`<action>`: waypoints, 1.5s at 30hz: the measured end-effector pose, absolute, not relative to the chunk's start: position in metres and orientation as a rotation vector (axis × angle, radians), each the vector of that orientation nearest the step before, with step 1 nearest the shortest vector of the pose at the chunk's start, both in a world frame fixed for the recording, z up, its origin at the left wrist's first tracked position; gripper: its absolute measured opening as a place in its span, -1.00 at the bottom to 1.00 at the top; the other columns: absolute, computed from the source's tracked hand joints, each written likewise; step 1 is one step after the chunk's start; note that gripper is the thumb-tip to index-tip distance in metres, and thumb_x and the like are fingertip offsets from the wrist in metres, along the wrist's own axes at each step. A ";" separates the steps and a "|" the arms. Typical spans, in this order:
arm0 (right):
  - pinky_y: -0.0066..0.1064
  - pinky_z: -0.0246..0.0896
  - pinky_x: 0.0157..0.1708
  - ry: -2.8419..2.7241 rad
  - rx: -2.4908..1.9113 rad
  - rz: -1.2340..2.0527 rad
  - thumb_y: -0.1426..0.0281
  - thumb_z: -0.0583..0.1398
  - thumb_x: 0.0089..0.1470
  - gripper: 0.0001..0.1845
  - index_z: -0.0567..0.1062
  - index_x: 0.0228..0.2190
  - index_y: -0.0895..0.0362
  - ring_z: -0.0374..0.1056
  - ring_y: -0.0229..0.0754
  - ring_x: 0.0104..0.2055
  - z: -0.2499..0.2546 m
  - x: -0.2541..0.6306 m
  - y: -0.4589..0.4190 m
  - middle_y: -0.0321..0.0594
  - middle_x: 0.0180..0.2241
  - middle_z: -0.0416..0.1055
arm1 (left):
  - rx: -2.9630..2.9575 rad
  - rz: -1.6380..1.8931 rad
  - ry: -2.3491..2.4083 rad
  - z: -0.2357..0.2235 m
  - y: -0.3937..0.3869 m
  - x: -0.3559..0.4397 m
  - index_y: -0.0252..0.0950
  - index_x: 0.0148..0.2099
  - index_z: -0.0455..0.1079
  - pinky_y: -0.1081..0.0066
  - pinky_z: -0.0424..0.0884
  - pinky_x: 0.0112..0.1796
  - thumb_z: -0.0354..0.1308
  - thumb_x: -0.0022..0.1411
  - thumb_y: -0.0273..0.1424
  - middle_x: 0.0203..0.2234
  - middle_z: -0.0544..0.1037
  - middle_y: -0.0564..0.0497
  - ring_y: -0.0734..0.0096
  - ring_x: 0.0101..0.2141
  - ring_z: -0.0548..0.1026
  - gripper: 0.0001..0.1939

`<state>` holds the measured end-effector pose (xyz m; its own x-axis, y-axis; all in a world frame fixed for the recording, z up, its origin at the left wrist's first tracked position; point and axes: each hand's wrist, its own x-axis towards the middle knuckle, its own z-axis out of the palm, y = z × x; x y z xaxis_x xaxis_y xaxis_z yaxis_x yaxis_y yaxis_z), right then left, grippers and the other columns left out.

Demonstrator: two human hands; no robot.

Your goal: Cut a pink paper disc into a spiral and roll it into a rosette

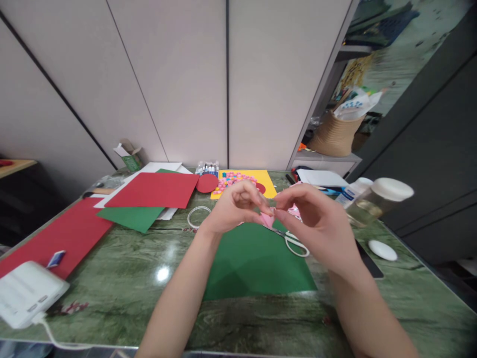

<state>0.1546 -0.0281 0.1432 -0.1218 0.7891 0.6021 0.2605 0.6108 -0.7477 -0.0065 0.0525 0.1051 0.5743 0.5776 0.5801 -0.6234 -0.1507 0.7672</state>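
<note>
Both hands meet above the far edge of a green paper sheet (257,268). My left hand (240,206) pinches a small piece of pink paper (267,220) from the left side. From the right, my right hand (316,219) closes thumb and fingertips on the same pink piece; its exact shape is partly hidden by the fingers. Scissors with white handles (297,245) lie on the green sheet just below the hands. More pink material (295,212) shows behind my right fingers, mostly covered.
Red sheets (152,190) and green paper (132,217) lie left. Pink beads (238,180) rest on yellow paper (268,180) at the back, beside a red disc (207,183). A lidded jar (380,201) stands right, near a white oval object (382,250). A white charger (32,293) sits front left.
</note>
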 end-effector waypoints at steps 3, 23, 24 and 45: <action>-0.42 0.26 -0.30 -1.676 -0.860 0.580 0.58 0.22 0.04 -0.80 0.46 -0.34 0.03 0.31 -0.26 -0.30 0.145 0.153 -0.033 -0.32 -0.38 0.38 | 1.441 1.059 -0.090 0.110 0.049 -0.010 -0.30 -0.33 0.35 0.46 0.50 -0.32 0.36 -0.07 -0.61 -0.46 0.61 0.07 0.46 -0.36 0.58 -0.72; -0.35 0.36 -0.27 -1.654 -0.794 0.558 0.56 0.27 0.00 -0.80 0.48 -0.37 0.01 0.32 -0.17 -0.20 0.146 0.152 -0.035 -0.24 -0.36 0.36 | 1.480 1.047 -0.064 0.113 0.047 -0.012 -0.27 -0.36 0.35 0.43 0.51 -0.30 0.38 -0.07 -0.52 -0.47 0.60 0.06 0.45 -0.35 0.58 -0.74; -0.35 0.36 -0.26 -1.652 -0.794 0.542 0.57 0.26 0.00 -0.80 0.49 -0.37 0.01 0.31 -0.17 -0.19 0.145 0.152 -0.035 -0.24 -0.35 0.36 | 1.478 1.052 -0.080 0.113 0.047 -0.012 -0.27 -0.35 0.36 0.43 0.51 -0.29 0.38 -0.06 -0.53 -0.46 0.61 0.06 0.46 -0.35 0.58 -0.74; -0.34 0.38 -0.25 -1.606 -0.857 0.284 0.62 0.26 -0.01 -0.75 0.52 -0.38 0.01 0.34 -0.17 -0.17 0.142 0.145 -0.041 -0.22 -0.26 0.31 | 1.460 1.051 -0.022 0.113 0.047 -0.011 -0.30 -0.39 0.35 0.43 0.50 -0.29 0.39 -0.09 -0.51 -0.48 0.60 0.06 0.44 -0.35 0.57 -0.74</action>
<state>0.1450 -0.0411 0.1421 0.0061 0.6629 0.7487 0.3660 0.6953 -0.6186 -0.0109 0.0468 0.1128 0.5813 0.5569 0.5932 -0.5809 -0.2264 0.7819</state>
